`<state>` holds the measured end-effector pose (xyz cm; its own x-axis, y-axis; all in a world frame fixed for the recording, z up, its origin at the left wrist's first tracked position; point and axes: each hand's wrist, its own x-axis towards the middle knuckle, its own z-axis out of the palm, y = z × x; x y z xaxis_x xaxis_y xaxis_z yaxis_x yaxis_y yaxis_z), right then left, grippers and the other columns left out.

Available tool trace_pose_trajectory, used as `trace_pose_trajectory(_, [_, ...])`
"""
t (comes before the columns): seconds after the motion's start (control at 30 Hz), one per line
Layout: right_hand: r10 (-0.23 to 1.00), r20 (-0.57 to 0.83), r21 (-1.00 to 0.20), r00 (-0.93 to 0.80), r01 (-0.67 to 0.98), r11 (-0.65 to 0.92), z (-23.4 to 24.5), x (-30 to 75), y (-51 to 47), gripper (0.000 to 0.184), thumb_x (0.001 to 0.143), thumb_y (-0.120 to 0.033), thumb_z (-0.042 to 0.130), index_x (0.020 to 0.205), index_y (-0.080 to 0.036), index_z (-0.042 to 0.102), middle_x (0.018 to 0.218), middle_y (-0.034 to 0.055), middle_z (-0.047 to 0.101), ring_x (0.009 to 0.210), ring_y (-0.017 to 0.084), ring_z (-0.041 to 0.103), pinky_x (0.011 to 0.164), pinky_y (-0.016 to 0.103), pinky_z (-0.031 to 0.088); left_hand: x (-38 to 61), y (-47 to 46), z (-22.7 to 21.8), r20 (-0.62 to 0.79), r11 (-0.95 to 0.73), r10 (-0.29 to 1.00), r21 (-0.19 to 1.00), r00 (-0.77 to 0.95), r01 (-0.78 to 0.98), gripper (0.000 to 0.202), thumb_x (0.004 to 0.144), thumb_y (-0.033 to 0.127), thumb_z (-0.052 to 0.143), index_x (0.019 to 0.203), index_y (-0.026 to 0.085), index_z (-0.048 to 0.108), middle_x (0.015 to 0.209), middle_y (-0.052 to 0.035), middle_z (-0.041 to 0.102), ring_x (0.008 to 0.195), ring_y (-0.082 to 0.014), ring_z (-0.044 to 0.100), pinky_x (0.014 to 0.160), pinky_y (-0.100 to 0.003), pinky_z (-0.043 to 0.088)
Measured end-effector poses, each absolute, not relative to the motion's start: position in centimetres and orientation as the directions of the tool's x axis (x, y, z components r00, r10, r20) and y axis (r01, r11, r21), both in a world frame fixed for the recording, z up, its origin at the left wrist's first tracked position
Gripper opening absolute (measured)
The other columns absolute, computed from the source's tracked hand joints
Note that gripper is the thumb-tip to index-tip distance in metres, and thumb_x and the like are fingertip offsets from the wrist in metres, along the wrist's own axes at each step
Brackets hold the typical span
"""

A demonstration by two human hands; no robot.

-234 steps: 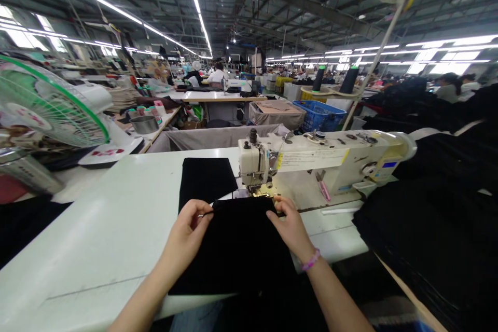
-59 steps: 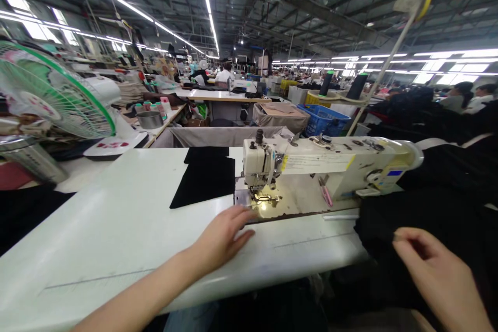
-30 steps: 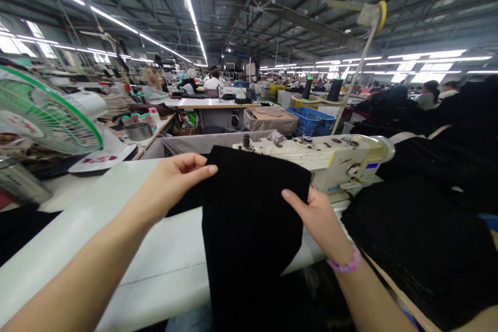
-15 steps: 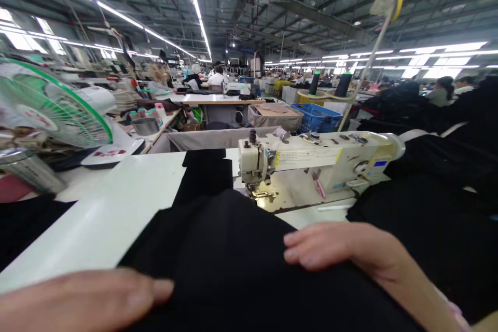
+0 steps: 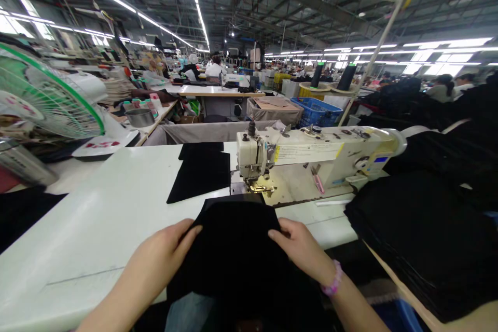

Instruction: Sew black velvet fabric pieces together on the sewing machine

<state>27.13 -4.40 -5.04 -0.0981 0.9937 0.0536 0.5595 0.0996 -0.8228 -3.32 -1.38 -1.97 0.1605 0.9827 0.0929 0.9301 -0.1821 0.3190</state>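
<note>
You hold the black cloth (image 5: 237, 249) directly in front of you, at the near side of the bench (image 5: 97, 218), spread between your two hands. Your left hand (image 5: 167, 251) has its fingers pinched on the left edge, thumb on top; your right hand (image 5: 301, 249) pinches the right edge the same way, so the cloth lies between both sets of fingers.

The relation to watch is the cloth's far edge against the presser foot (image 5: 251, 182) of the sewing machine (image 5: 299, 153). That edge runs roughly crosswise, just short of the foot and a little to its left, overlapping the front of the machine's metal plate in view; whether it touches the plate or hangs above it, you cannot tell. Of your two hands, the right is nearer the foot. The cloth's long axis appears to run from the machine back toward your body, though its lower end merges with the dark below and can't be made out.

Left of the foot, dark pieces (image 5: 202, 174) lie flat on the bench. Well to your right sits a stack of black fabric (image 5: 424, 238), apart from your right hand.
</note>
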Motion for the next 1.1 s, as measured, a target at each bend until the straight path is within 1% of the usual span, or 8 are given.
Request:
trace_pose_trajectory(0.1, [0.978, 0.203, -0.714, 0.037, 0.689, 0.122, -6.9, 25.8, -0.9, 0.014, 0.089, -0.024, 0.059, 0.079, -0.019, 0.067, 0.095, 0.0069, 0.068, 0.092, 0.024, 0.063, 0.085, 0.035, 0.050, -1.0, 2.5, -2.6, 0.053, -0.198, 0.980, 0.095, 0.194, 0.976, 0.034, 0.098, 0.034, 0.035, 0.089, 0.019, 0.065, 0.094, -0.0112, 0.071, 0.086, -0.0284, 0.070, 0.073, -0.036, 0.052])
trace_pose_trajectory(0.2, [0.960, 0.263, -0.670, 0.097, 0.734, 0.110, -7.7, 24.8, 1.5, 0.009, 0.088, -0.023, 0.061, 0.085, -0.020, 0.068, 0.113, 0.0125, 0.066, 0.112, 0.030, 0.057, 0.101, 0.042, 0.043, 0.7, 4.0, -3.8, 0.139, -0.170, 0.975, -0.044, 0.175, 0.984, 0.029, 0.097, 0.027, 0.038, 0.094, 0.014, 0.063, 0.105, -0.0167, 0.066, 0.096, -0.0315, 0.065, 0.074, -0.037, 0.053])
trace_pose_trajectory(0.5, [0.952, 0.269, -0.659, 0.147, 0.749, 0.071, -7.8, 23.2, 3.6, 0.011, 0.079, -0.017, 0.069, 0.074, -0.022, 0.060, 0.089, 0.0078, 0.063, 0.093, 0.028, 0.058, 0.088, 0.041, 0.046, 1.8, 3.3, -5.8, 0.218, -0.091, 0.971, -0.032, 0.096, 0.995, 0.028, 0.100, 0.023, 0.030, 0.094, 0.015, 0.057, 0.089, -0.0138, 0.063, 0.085, -0.0289, 0.066, 0.070, -0.037, 0.053])
trace_pose_trajectory(0.63, [0.948, 0.271, -0.734, 0.166, 0.672, 0.092, -8.0, 23.4, 3.2, 0.010, 0.078, -0.017, 0.067, 0.075, -0.021, 0.059, 0.102, 0.0102, 0.062, 0.102, 0.029, 0.055, 0.093, 0.043, 0.042, 1.3, 2.6, -6.5, 0.307, -0.135, 0.948, 0.144, 0.085, 0.980, 0.024, 0.101, 0.025, 0.030, 0.098, 0.018, 0.053, 0.098, -0.0112, 0.061, 0.069, -0.0218, 0.065, 0.061, -0.034, 0.053])
trace_pose_trajectory(0.73, [0.956, 0.235, -0.824, 0.178, 0.559, 0.098, -8.2, 23.7, 3.2, 0.018, 0.074, -0.021, 0.071, 0.067, -0.022, 0.055, 0.093, 0.0069, 0.064, 0.100, 0.028, 0.055, 0.094, 0.043, 0.041, 0.6, 2.4, -6.8, 0.577, -0.359, 0.811, 0.360, 0.096, 0.861, 0.013, 0.099, 0.026, 0.039, 0.101, 0.021, 0.051, 0.101, -0.0099, 0.063, 0.085, -0.0225, 0.068, 0.076, -0.037, 0.057])
trace_pose_trajectory(0.83, [0.974, 0.165, -0.921, 0.154, 0.377, 0.097, -8.1, 23.8, 3.0, 0.023, 0.076, -0.034, 0.072, 0.064, -0.021, 0.056, 0.073, 0.0017, 0.061, 0.081, 0.023, 0.057, 0.081, 0.037, 0.046, 0.0, 2.2, -6.5, 0.766, -0.542, 0.642, 0.458, -0.004, 0.705, 0.005, 0.096, 0.025, 0.050, 0.099, 0.023, 0.052, 0.103, -0.0080, 0.068, 0.099, -0.0221, 0.067, 0.088, -0.039, 0.055])
trace_pose_trajectory(0.97, [0.989, 0.120, -0.987, 0.086, 0.116, 0.110, -7.3, 23.7, 1.9, 0.035, 0.084, -0.053, 0.064, 0.084, -0.018, 0.067, 0.074, 0.0013, 0.065, 0.074, 0.019, 0.060, 0.071, 0.031, 0.049, -0.1, 1.4, -5.1, 0.701, -0.493, 0.679, 0.655, -0.217, 0.572, 0.009, 0.091, 0.031, 0.060, 0.093, 0.022, 0.058, 0.116, -0.0101, 0.069, 0.107, -0.0234, 0.066, 0.089, -0.039, 0.053])
trace_pose_trajectory(1.1, [0.993, 0.108, -0.994, 0.041, -0.005, 0.108, -6.9, 23.1, 0.7, 0.041, 0.081, -0.059, 0.069, 0.077, -0.018, 0.070, 0.066, 0.0006, 0.064, 0.071, 0.020, 0.060, 0.070, 0.032, 0.050, 0.5, -0.1, -3.7, 0.586, -0.448, 0.739, 0.796, -0.333, 0.407, 0.013, 0.087, 0.035, 0.066, 0.087, 0.022, 0.062, 0.126, -0.0093, 0.068, 0.114, -0.0238, 0.065, 0.095, -0.037, 0.051])
